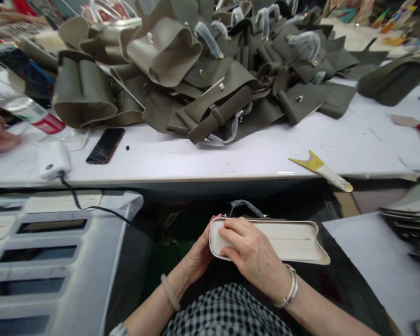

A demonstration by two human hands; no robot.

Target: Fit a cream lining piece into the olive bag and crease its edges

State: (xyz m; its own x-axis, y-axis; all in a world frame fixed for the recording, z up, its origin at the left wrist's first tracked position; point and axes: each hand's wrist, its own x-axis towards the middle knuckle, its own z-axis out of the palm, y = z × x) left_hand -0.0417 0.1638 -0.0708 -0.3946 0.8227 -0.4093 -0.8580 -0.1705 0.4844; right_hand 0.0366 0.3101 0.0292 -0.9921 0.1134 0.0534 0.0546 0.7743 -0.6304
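A handbag body [292, 240] is held over my lap, its pale cream inside facing up and its right end wavy and loose. On its far side stands a small handle [247, 204] wrapped in clear plastic. My left hand [203, 249] grips the bag's left end from outside, fingers partly hidden behind it. My right hand [247, 247] reaches over the near rim, with bent fingers and thumb pressing on the pale inner surface at that same end.
Olive-grey bag pieces [231, 84] are heaped along the white table [182, 161]. On it lie a phone [105, 146], a white device [54, 160] with a black cable, a bottle [38, 114] and a yellow-headed tool [322, 170]. A plastic crate [91, 261] stands left, stacked panels [413, 219] right.
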